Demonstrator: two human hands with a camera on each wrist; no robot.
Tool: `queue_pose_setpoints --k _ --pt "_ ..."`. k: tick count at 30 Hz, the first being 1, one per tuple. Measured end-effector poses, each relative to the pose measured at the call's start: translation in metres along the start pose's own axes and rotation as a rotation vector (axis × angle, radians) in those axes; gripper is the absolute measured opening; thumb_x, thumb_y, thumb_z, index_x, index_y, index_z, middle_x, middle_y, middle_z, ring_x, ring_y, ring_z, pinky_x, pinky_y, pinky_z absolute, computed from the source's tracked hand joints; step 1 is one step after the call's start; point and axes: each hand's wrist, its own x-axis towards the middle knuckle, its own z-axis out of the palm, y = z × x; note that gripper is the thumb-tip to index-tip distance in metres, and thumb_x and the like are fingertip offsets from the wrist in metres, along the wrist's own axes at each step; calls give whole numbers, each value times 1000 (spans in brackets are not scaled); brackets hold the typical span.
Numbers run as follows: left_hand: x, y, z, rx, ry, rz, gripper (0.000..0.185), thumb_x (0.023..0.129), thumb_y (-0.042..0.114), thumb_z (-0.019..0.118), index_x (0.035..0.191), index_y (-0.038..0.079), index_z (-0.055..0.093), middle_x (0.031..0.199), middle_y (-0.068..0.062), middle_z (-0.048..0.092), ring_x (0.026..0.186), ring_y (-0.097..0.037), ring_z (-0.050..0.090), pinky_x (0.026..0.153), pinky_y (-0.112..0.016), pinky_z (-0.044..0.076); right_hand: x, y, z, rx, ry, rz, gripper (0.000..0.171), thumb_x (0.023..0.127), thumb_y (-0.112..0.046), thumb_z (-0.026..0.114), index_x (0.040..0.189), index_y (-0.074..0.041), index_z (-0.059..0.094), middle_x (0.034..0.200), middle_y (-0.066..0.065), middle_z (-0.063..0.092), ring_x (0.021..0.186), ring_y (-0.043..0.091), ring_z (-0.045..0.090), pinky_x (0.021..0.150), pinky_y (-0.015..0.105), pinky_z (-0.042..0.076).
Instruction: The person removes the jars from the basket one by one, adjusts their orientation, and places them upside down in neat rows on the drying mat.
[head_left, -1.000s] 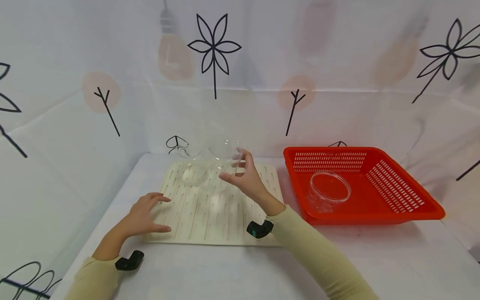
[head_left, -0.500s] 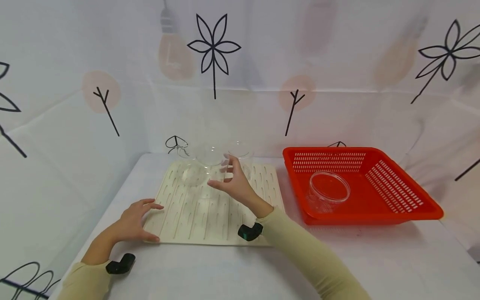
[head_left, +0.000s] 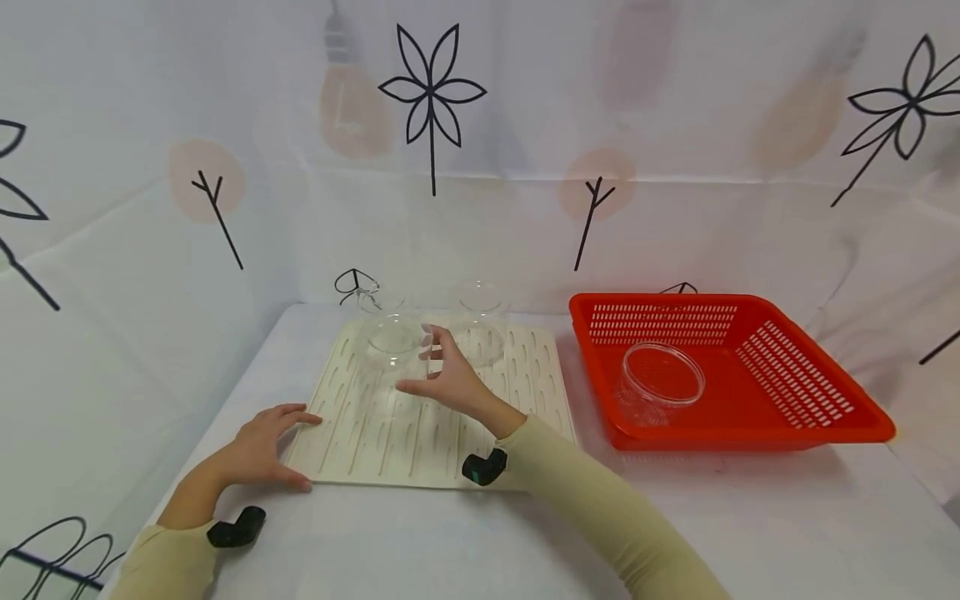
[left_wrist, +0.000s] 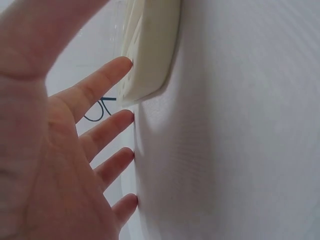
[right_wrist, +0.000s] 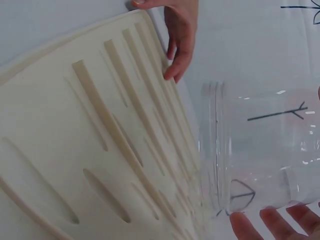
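Observation:
My right hand (head_left: 453, 382) grips a clear jar (right_wrist: 260, 140) over the left part of the cream ridged mat (head_left: 405, 446). In the right wrist view, the jar's threaded rim faces the mat and the fingers lie along its side. Toward the back of the mat stand two more clear jars, one jar (head_left: 480, 321) to the right and another jar (head_left: 380, 300) at the back left, partly overlapped by the held one. With fingers spread, my left hand (head_left: 258, 446) rests at the mat's front left corner; one fingertip (left_wrist: 125, 64) is right at its edge.
On the right of the white table (head_left: 420, 542) stands a red plastic basket (head_left: 780, 437) with slotted sides. Inside it, at the left, is one clear jar (head_left: 660, 379). A patterned white cloth (head_left: 510, 233) hangs behind the table.
My right hand has carried the jar leftward and nearer, down toward the mat, uncovering the jar at the right. The left hand has moved back to the mat's left front corner.

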Motion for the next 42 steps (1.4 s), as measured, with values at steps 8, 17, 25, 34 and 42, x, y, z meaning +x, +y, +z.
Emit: queue_pose_setpoints --k 8,17,25,34,42 --pt "-1 1 0 -16 -29 -26 86 53 56 83 122 13 56 134 -22 43 119 -47 34 88 -65 29 6 -2 9 -25 -137 -3 92 75 -25 79 146 -14 21 138 9 34 120 20 42 83 29 47" --pt "-1 2 0 -13 -32 -38 87 53 56 83 122 13 55 134 -23 43 119 -47 34 88 -66 29 9 1 23 -39 -240 4 95 72 -23 82 145 -13 22 142 9 30 123 24 41 83 25 47" --pt "0 2 0 -7 -29 -34 86 53 57 82 122 13 56 133 -23 44 119 -47 34 89 -66 29 10 1 29 -86 -242 -13 97 70 -24 83 144 -13 22 143 8 30 122 22 41 84 24 46" --pt "0 1 0 -9 -21 -35 86 53 57 83 122 13 56 132 -23 44 119 -47 35 89 -66 28 9 0 27 -83 -241 -2 101 69 -23 84 146 -16 19 139 7 33 125 24 39 87 30 45" --pt "-1 1 0 -8 -27 -35 87 53 56 83 123 12 56 134 -23 44 119 -48 34 89 -66 29 5 -6 18 -43 -237 -43 102 69 -21 84 147 -17 18 137 8 34 124 25 39 93 44 42"
